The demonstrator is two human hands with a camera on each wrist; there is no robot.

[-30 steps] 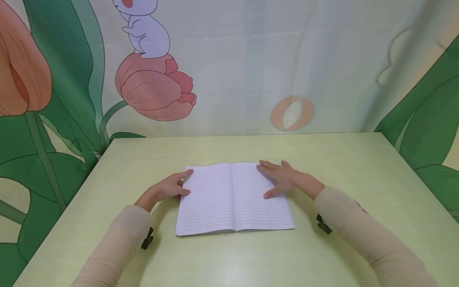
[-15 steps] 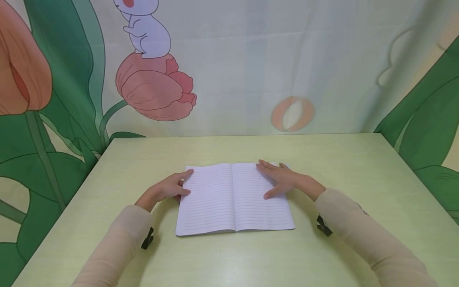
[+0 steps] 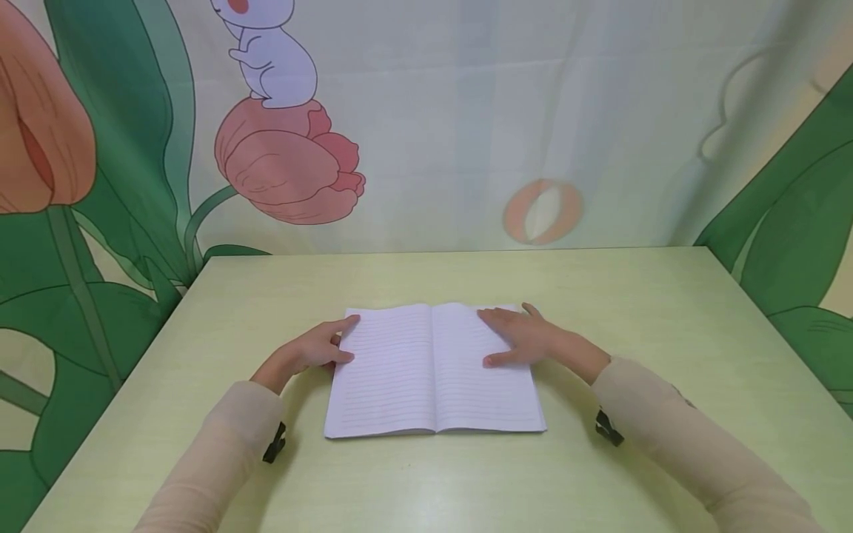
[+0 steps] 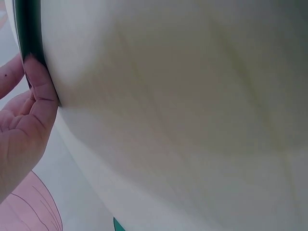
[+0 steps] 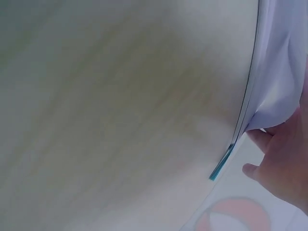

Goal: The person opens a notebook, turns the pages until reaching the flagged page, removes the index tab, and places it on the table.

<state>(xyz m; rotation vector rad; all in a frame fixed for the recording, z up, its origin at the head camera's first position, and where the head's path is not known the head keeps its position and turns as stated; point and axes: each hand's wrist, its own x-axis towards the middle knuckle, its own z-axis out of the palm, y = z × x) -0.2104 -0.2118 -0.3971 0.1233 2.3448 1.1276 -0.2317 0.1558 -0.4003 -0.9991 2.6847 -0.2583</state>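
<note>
An open notebook [image 3: 386, 392] with lined white pages lies on the table. My left hand [image 3: 313, 348] holds its left edge, thumb and index fingertip on the page. In the left wrist view, the curled fingers [image 4: 41, 91] meet the dark green cover edge [image 4: 28, 29]. My right hand [image 3: 523, 333] rests over the upper right page with its fingers extended and thumb spread. From the right wrist, a page [image 5: 284, 82] bulges up beside the right hand [image 5: 284, 159], and a teal strip of cover [image 5: 222, 162] shows at the corner.
The pale wood-grain table [image 3: 600, 289] extends around the notebook on all sides. Behind it hangs a curtain [image 3: 426, 148] printed with tulips, leaves and a white animal. Both forearms wear beige sleeves [image 3: 693, 444], with a black strap piece [image 3: 608, 428] below the right cuff.
My right hand has shifted slightly toward me, its fingers drawn closer together and its thumb slid a little left. The right page edge has shifted slightly with it. The left hand stays put.
</note>
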